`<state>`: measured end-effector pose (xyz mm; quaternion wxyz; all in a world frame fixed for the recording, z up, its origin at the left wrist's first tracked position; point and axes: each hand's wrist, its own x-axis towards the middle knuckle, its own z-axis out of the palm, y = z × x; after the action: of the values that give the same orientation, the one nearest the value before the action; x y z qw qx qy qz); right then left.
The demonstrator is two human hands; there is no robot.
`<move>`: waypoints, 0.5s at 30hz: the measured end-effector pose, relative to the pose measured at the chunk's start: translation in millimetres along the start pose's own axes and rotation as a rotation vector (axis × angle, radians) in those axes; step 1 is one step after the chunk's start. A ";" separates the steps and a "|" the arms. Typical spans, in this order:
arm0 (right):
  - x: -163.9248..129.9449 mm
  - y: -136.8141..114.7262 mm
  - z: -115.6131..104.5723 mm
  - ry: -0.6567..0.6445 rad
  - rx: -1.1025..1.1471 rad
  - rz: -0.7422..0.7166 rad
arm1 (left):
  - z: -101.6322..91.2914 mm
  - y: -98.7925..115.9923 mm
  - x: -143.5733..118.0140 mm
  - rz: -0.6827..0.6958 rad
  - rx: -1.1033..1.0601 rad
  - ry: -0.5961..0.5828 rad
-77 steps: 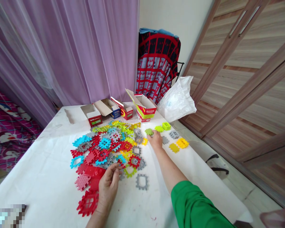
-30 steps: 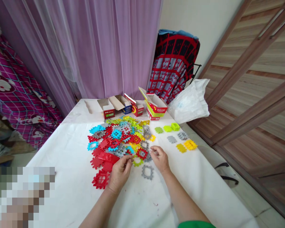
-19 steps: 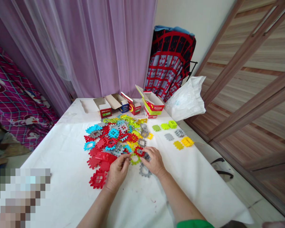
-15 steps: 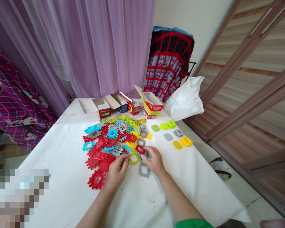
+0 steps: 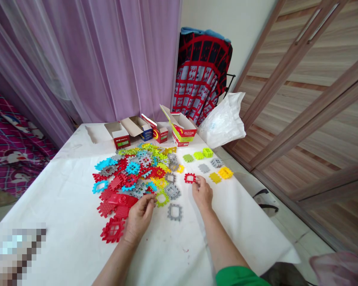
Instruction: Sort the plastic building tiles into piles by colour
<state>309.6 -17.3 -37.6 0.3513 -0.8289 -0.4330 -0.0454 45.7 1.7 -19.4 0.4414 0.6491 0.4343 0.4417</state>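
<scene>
Your right hand (image 5: 203,193) pinches a red frame tile (image 5: 190,178) at its edge, on the white table (image 5: 62,190) right of the tile pile (image 5: 137,174). Your left hand (image 5: 139,216) rests half-curled at the pile's near edge; whether it holds a tile cannot be told.

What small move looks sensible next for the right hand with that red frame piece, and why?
Probably set the red frame piece down apart, near the sorted pieces: the right hand pinches it clear of the mixed pile, and no red group exists there.
</scene>
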 end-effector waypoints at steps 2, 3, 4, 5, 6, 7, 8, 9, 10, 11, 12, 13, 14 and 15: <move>-0.8 -2.1 -0.8 0.001 0.009 0.003 | 0.5 -1.8 0.2 -0.006 -0.001 0.002; -1.0 -2.8 -1.5 0.000 0.015 0.001 | 0.8 -2.9 0.4 -0.009 0.001 0.001; -1.1 -3.1 -2.3 -0.004 0.021 -0.003 | 1.3 -3.8 0.6 -0.009 0.007 -0.004; -1.2 -3.1 -3.2 -0.010 0.030 -0.007 | 1.8 -4.5 0.9 -0.006 0.019 -0.012; -1.2 -2.9 -4.1 -0.015 0.040 -0.011 | 2.3 -4.9 1.2 0.000 0.039 -0.023; -1.3 -2.6 -5.0 -0.019 0.051 -0.012 | 2.8 -5.0 1.5 0.011 0.068 -0.034; -1.3 -2.1 -5.7 -0.021 0.061 -0.012 | 3.2 -4.7 1.7 0.024 0.106 -0.044; -1.2 -1.7 -6.2 -0.021 0.067 -0.013 | 3.5 -4.1 2.0 0.036 0.156 -0.045; -1.1 -1.3 -6.5 -0.020 0.071 -0.013 | 3.6 -3.2 2.1 0.046 0.204 -0.042; -1.0 -1.0 -6.6 -0.018 0.072 -0.014 | 3.7 -1.9 2.2 0.055 0.240 -0.036; -0.9 -0.9 -6.7 -0.017 0.071 -0.017 | 3.7 -0.2 2.3 0.065 0.274 -0.035; -0.8 -0.8 -6.7 -0.017 0.068 -0.020 | 3.6 2.0 2.2 0.073 0.309 -0.035; -0.8 -0.8 -6.6 -0.017 0.063 -0.022 | 3.6 4.5 2.0 0.082 0.344 -0.037; -0.9 -0.8 -6.6 -0.018 0.057 -0.025 | 3.6 7.3 1.8 0.093 0.381 -0.041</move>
<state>310.0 -21.7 -32.6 0.3704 -0.8133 -0.4477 -0.0301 50.9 1.0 -12.9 0.2984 0.7491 0.4706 0.3582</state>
